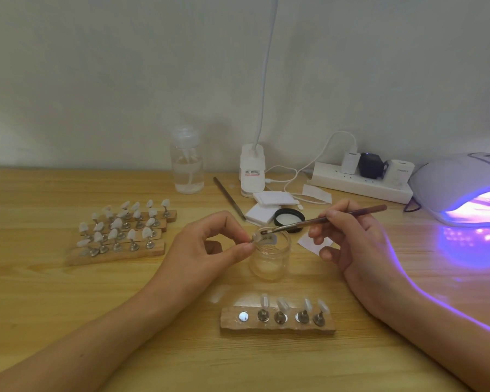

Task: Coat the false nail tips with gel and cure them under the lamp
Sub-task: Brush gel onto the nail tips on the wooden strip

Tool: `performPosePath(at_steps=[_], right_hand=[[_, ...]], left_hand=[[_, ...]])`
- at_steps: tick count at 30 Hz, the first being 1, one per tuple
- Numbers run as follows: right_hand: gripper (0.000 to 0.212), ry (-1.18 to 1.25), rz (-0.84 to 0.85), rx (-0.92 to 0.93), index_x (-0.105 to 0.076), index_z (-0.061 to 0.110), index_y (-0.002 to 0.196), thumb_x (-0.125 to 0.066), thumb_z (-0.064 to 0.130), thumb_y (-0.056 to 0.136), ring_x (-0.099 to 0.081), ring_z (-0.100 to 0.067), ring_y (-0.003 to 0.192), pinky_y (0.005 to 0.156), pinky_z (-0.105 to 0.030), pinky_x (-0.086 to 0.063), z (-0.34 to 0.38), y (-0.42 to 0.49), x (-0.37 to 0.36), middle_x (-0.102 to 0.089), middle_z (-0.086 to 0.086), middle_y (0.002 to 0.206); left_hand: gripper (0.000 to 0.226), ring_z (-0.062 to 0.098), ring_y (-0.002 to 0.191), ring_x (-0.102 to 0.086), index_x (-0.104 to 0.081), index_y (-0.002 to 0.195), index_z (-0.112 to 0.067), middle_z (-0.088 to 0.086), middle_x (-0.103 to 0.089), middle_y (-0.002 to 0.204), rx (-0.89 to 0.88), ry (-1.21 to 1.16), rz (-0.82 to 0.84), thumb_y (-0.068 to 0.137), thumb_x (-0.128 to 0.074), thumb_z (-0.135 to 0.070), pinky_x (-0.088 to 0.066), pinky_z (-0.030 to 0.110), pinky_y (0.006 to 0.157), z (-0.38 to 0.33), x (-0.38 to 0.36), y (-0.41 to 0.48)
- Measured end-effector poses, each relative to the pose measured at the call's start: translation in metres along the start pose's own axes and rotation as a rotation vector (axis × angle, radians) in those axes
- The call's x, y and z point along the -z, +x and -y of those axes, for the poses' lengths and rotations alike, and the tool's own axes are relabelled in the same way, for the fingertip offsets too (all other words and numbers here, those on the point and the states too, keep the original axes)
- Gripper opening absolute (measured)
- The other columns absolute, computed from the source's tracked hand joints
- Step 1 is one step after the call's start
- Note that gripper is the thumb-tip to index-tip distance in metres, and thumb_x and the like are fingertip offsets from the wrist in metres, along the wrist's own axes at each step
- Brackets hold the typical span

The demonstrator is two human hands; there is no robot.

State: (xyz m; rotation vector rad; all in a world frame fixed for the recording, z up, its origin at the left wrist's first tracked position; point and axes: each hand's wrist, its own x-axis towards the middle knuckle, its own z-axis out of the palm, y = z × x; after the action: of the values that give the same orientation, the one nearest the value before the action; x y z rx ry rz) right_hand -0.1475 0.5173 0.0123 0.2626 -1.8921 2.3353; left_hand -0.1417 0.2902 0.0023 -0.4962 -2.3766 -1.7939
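My left hand [210,244] pinches a small nail tip on its stand [262,239] over the open glass gel jar [270,257]. Held in my right hand [348,239], a thin brush [331,217] touches that tip with its bristles. In front of me a wooden holder [277,321] carries several clear nail tips on metal stands, and its leftmost magnet is bare. The curing lamp [461,188] at the far right glows purple.
Several wooden holders [119,230] with white nail tips sit at the left. At the back stand a clear pump bottle [186,161], a desk-lamp base [252,171], a power strip [362,179], white pads [263,213], the jar's black lid [289,217] and a metal tool [229,198].
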Motion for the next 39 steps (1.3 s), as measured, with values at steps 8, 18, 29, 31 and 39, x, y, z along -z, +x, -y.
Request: performPosePath(at_steps=[8, 18, 29, 31, 39], right_hand=[[0.033, -0.007, -0.002, 0.001, -0.064, 0.025, 0.068, -0.053, 0.012, 0.097, -0.062, -0.014, 0.067, 0.046, -0.021, -0.046, -0.0002, -0.0002, -0.0007, -0.067, -0.009, 0.07], [0.029, 0.015, 0.009, 0.009, -0.064, 0.025, 0.07, -0.056, 0.015, 0.097, -0.062, -0.014, 0.068, 0.046, -0.021, -0.045, 0.0004, 0.0003, -0.0011, -0.067, -0.009, 0.072], [0.016, -0.004, 0.089, 0.025, -0.066, 0.025, 0.073, -0.061, 0.023, 0.088, -0.066, -0.016, 0.072, 0.048, -0.021, -0.047, 0.0017, -0.0009, -0.0036, -0.069, -0.01, 0.077], [0.024, -0.034, 0.061, 0.019, -0.066, 0.025, 0.072, -0.059, 0.02, 0.093, -0.065, -0.017, 0.07, 0.048, -0.022, -0.047, 0.0001, -0.0006, -0.0031, -0.069, -0.01, 0.075], [0.025, -0.044, 0.066, 0.031, -0.064, 0.024, 0.072, -0.056, 0.018, 0.094, -0.064, -0.016, 0.07, 0.048, -0.022, -0.047, 0.0007, -0.0013, -0.003, -0.067, -0.009, 0.073]], left_hand=[[0.018, 0.004, 0.048, -0.037, -0.066, 0.072, -0.029, -0.017, -0.066, 0.074, -0.004, -0.003, -0.012, 0.082, -0.077, -0.019, -0.036, 0.011, 0.05, 0.0017, -0.0002, 0.0007], [0.015, 0.004, 0.048, -0.037, -0.065, 0.073, -0.028, -0.009, -0.061, 0.063, -0.007, 0.006, -0.027, 0.082, -0.076, -0.023, -0.036, 0.013, 0.05, 0.0017, -0.0015, 0.0015], [0.015, 0.005, 0.048, -0.036, -0.065, 0.074, -0.028, -0.007, -0.062, 0.063, -0.013, 0.007, -0.023, 0.083, -0.076, -0.021, -0.036, 0.013, 0.05, 0.0027, -0.0012, 0.0021], [0.016, 0.003, 0.047, -0.036, -0.065, 0.074, -0.028, -0.011, -0.064, 0.067, -0.016, 0.005, -0.024, 0.083, -0.075, -0.021, -0.035, 0.012, 0.049, 0.0024, -0.0013, 0.0026], [0.018, 0.003, 0.046, -0.035, -0.064, 0.071, -0.026, -0.012, -0.062, 0.066, -0.007, -0.004, -0.024, 0.083, -0.075, -0.019, -0.034, 0.011, 0.049, 0.0017, -0.0017, 0.002]])
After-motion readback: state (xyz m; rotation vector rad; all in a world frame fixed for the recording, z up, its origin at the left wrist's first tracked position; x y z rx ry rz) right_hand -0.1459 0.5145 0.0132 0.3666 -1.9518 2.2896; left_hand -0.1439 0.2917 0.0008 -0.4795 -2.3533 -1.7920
